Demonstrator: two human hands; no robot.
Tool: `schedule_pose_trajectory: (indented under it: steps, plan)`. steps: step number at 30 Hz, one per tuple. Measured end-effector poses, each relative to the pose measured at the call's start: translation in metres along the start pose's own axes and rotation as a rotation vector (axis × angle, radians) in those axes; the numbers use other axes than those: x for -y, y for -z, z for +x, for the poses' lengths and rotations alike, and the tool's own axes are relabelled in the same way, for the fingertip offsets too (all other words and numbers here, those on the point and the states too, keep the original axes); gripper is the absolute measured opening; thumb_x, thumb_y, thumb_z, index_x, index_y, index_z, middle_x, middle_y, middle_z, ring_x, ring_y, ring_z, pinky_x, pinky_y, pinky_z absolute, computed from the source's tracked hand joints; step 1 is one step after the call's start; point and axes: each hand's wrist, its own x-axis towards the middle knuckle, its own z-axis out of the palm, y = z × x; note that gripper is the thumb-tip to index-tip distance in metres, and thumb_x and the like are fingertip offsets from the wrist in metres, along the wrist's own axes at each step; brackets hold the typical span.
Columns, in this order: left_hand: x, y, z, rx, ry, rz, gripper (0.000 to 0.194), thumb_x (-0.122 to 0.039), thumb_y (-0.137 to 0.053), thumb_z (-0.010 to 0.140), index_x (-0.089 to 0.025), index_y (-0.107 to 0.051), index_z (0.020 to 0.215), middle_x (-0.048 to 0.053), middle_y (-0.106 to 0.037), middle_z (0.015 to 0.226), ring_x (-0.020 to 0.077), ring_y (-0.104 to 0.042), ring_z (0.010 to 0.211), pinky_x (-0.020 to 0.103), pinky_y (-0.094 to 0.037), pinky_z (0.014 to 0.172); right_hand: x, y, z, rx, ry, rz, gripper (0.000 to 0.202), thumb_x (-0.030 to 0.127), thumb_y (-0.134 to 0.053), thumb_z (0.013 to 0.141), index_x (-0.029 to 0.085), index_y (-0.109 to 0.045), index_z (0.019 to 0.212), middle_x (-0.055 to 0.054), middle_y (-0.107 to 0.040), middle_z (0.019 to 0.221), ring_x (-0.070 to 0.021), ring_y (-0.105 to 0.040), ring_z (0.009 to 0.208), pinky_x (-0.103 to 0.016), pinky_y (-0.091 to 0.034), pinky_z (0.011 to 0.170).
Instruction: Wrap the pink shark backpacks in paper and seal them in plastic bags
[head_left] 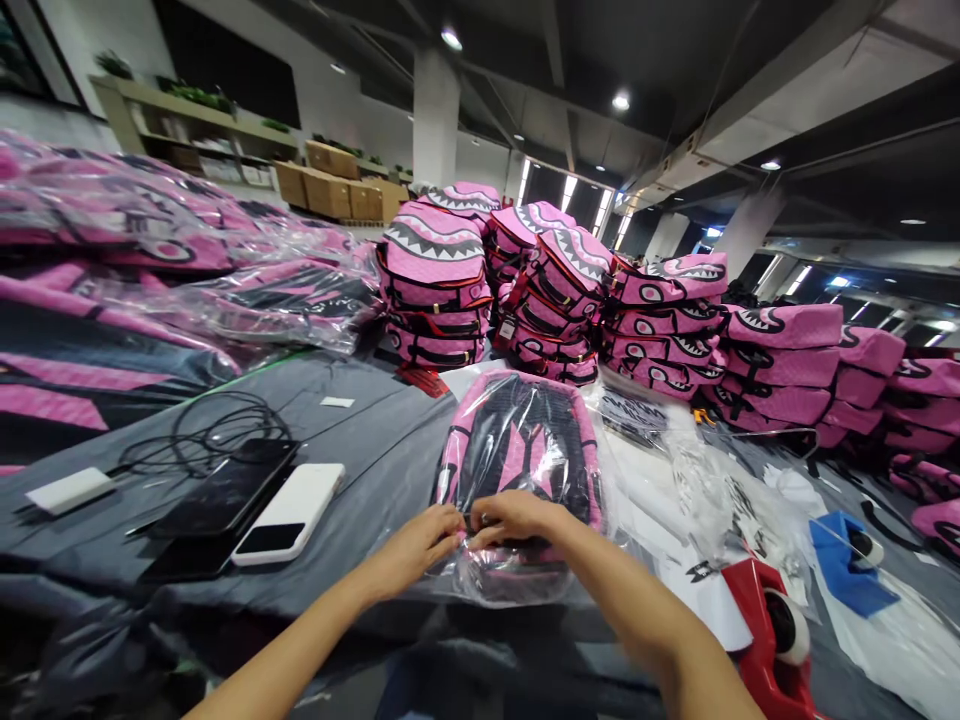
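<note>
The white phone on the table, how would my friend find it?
Look at the grey table, left of the bagged pink backpack both hands pinch. The white phone lies flat beside a black tablet. It alone is white with a dark screen patch.

Warehouse w/ stacked backpacks (660, 320), cartons (330, 190)

Both bare forearms are reaching forward and converging, the left hand (416, 540) and the right hand (517, 518) meeting fingertip to fingertip, palms facing down, fingers curling in a pinch, wrists lying nearly level.
</note>
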Motion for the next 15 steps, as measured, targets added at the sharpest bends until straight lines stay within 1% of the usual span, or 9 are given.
schedule_pose_trajectory:
  steps: [1, 3, 4, 5, 7, 9, 12, 14, 15]
  plan:
    - [0.000, 0.000, 0.000, 0.001, 0.000, -0.004, 0.034, -0.047, -0.042, 0.093, -0.021, -0.064, 0.088, 0.007, -0.064, 0.097, 0.0241, -0.058, 0.096, 0.036, -0.047, 0.091, -0.003, 0.003, 0.004, -0.013, -0.076, -0.073, 0.031, 0.032, -0.085, 0.078, 0.022, -0.060, 0.093, 0.008, -0.051, 0.067, -0.0112, -0.048, 0.064, -0.023, -0.027, 0.060]
    - [0.000, 0.000, 0.000, 0.005, -0.002, -0.011, 0.033, -0.047, -0.042, 0.093, -0.022, -0.063, 0.087, 0.007, -0.064, 0.098, 0.0235, -0.058, 0.095, 0.036, -0.046, 0.091, -0.007, 0.010, 0.000, -0.111, -0.188, -0.185, 0.039, 0.037, -0.088, 0.075, 0.021, -0.061, 0.098, 0.006, -0.057, 0.073, -0.0130, -0.052, 0.069, -0.023, -0.028, 0.061]
    - [0.001, 0.001, 0.000, 0.008, -0.003, -0.014, 0.033, -0.047, -0.042, 0.094, -0.022, -0.062, 0.087, 0.006, -0.064, 0.097, 0.0233, -0.057, 0.095, 0.035, -0.046, 0.091, -0.006, 0.011, -0.005, -0.167, -0.210, -0.208, 0.038, 0.038, -0.087, 0.076, 0.020, -0.061, 0.098, 0.004, -0.060, 0.075, -0.0132, -0.053, 0.070, -0.023, -0.028, 0.061]
    - [0.001, 0.001, 0.000, 0.011, -0.003, -0.017, 0.033, -0.048, -0.043, 0.094, -0.022, -0.062, 0.086, 0.006, -0.064, 0.097, 0.0231, -0.057, 0.095, 0.035, -0.046, 0.090, -0.004, 0.010, -0.011, -0.202, -0.196, -0.202, 0.035, 0.040, -0.084, 0.080, 0.020, -0.061, 0.097, 0.003, -0.062, 0.077, -0.0132, -0.054, 0.071, -0.023, -0.029, 0.061]
    - [0.001, 0.002, 0.000, 0.016, -0.001, -0.020, 0.034, -0.048, -0.043, 0.094, -0.022, -0.063, 0.086, 0.006, -0.064, 0.096, 0.0232, -0.058, 0.095, 0.036, -0.046, 0.090, 0.003, 0.001, -0.021, -0.199, -0.108, -0.154, 0.029, 0.044, -0.078, 0.086, 0.021, -0.063, 0.096, 0.003, -0.066, 0.080, -0.0130, -0.058, 0.072, -0.023, -0.032, 0.061]
    - [0.001, 0.001, 0.001, 0.019, 0.006, -0.023, 0.035, -0.049, -0.043, 0.094, -0.022, -0.065, 0.088, 0.006, -0.065, 0.097, 0.0238, -0.058, 0.096, 0.037, -0.046, 0.092, 0.014, -0.016, -0.023, -0.173, -0.071, -0.175, 0.032, 0.049, -0.076, 0.085, 0.022, -0.065, 0.096, 0.002, -0.069, 0.082, -0.0156, -0.062, 0.074, -0.024, -0.036, 0.062]
    - [-0.001, -0.001, 0.001, 0.014, 0.028, -0.020, 0.034, -0.047, -0.045, 0.091, -0.021, -0.066, 0.089, 0.008, -0.066, 0.097, 0.0250, -0.059, 0.097, 0.039, -0.047, 0.093, 0.030, -0.040, -0.009, -0.157, -0.173, -0.289, 0.041, 0.059, -0.077, 0.077, 0.021, -0.069, 0.091, -0.002, -0.072, 0.082, -0.0233, -0.067, 0.078, -0.029, -0.042, 0.066]
    - [-0.006, 0.000, 0.001, 0.007, 0.048, -0.016, 0.033, -0.047, -0.047, 0.088, -0.021, -0.066, 0.087, 0.008, -0.066, 0.095, 0.0254, -0.061, 0.096, 0.039, -0.048, 0.092, 0.036, -0.044, 0.001, -0.176, -0.207, -0.307, 0.042, 0.061, -0.078, 0.074, 0.020, -0.070, 0.083, -0.002, -0.071, 0.077, -0.0256, -0.068, 0.077, -0.032, -0.045, 0.068]
    - [-0.009, 0.003, 0.000, 0.005, 0.058, -0.016, 0.032, -0.048, -0.049, 0.087, -0.021, -0.067, 0.084, 0.007, -0.067, 0.094, 0.0256, -0.061, 0.095, 0.039, -0.048, 0.092, 0.038, -0.043, 0.002, -0.192, -0.201, -0.298, 0.041, 0.060, -0.079, 0.074, 0.020, -0.070, 0.081, -0.001, -0.070, 0.075, -0.0251, -0.068, 0.076, -0.032, -0.045, 0.068]
